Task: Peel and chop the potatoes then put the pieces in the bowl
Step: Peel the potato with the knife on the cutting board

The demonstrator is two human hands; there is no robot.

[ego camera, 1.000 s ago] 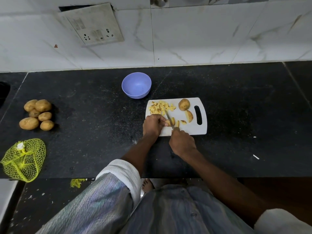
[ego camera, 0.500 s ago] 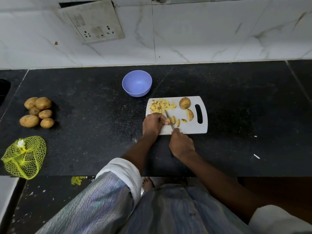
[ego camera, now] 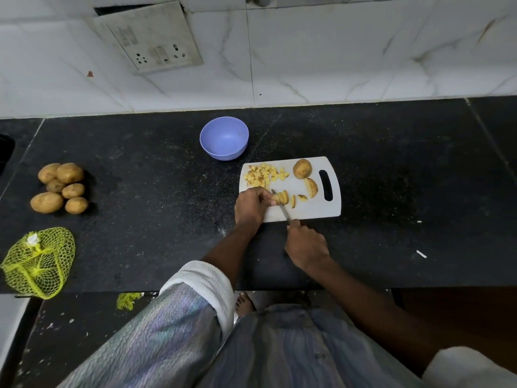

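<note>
Far left on the surface (ego camera: 145, 225) sit my whole potatoes (ego camera: 60, 187), well apart from the work. My left hand (ego camera: 251, 205) curls its fingers (ego camera: 270, 198) onto the potato piece (ego camera: 282, 197) on the cutting board (ego camera: 313, 211), pinning it. The knife (ego camera: 281, 205) crosses just right of those fingertips, blade running away from me, across the piece's long axis. My right hand (ego camera: 306, 245), nearer me, is clamped on the handle. The bowl (ego camera: 223, 138) waits empty beyond the board.

matt plastic bowl (ego camera: 224, 138), speckled counter (ego camera: 145, 163) (stone)
</note>
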